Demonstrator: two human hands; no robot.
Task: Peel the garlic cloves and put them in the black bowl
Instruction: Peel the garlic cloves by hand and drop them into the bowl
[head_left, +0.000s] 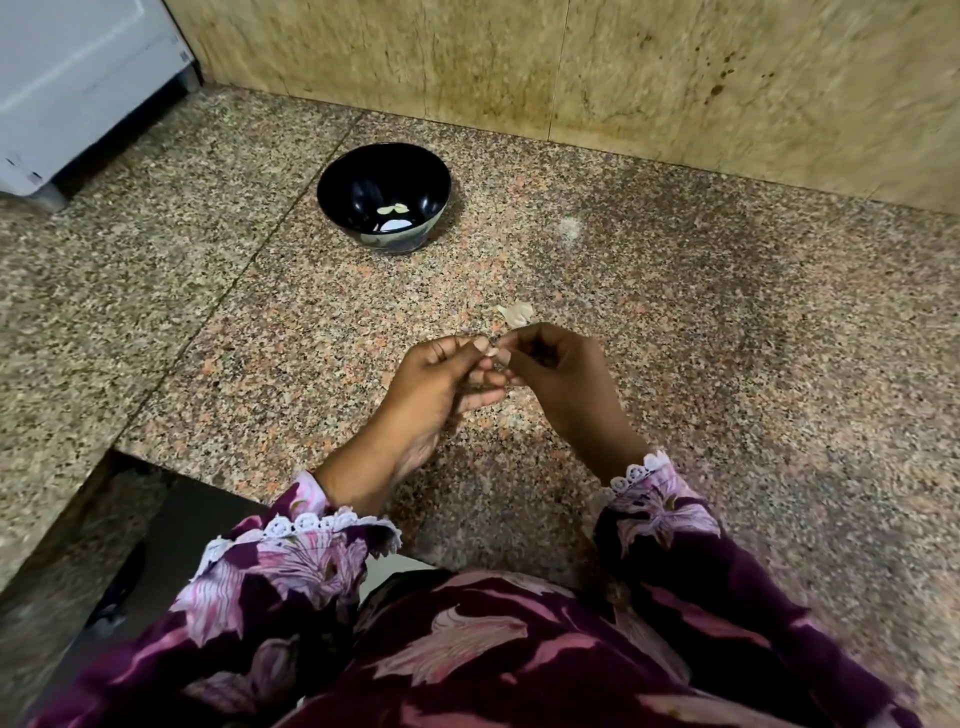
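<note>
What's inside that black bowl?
The black bowl holds a couple of pale peeled garlic cloves at its bottom. Its near wall hides part of the floor, so more could be there.

No legible text, label, brand, number or sign — the white appliance (78, 88) at ten o'clock bears a small dark sticker near its edge, too blurred to read; the black bowl (383, 197) carries no lettering.
</note>
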